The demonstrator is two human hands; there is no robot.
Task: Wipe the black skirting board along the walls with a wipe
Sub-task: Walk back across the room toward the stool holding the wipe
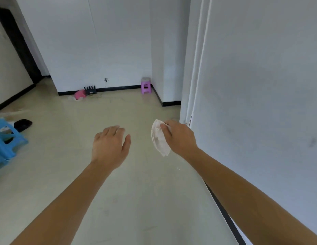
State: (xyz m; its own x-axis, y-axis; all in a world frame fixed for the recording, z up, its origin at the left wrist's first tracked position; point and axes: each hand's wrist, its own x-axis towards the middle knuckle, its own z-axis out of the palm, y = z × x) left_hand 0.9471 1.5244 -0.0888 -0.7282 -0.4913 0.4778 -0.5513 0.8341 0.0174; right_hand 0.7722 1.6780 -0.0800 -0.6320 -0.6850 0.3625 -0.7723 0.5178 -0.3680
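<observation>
My right hand [179, 137] grips a folded white wipe [159, 138] in the air, close to the corner of the white wall on the right. The black skirting board [225, 214] runs along the foot of that wall, partly hidden behind my right forearm. More black skirting board [118, 88] lines the far wall and the left wall [14, 99]. My left hand [110, 144] hovers over the floor, palm down, fingers relaxed, holding nothing.
A blue plastic stool [5, 140] and a black slipper [23, 125] sit at the left. A purple stool [146, 86] stands in the far corner. A pink item [79, 94] and a black router [90, 90] lie against the far wall.
</observation>
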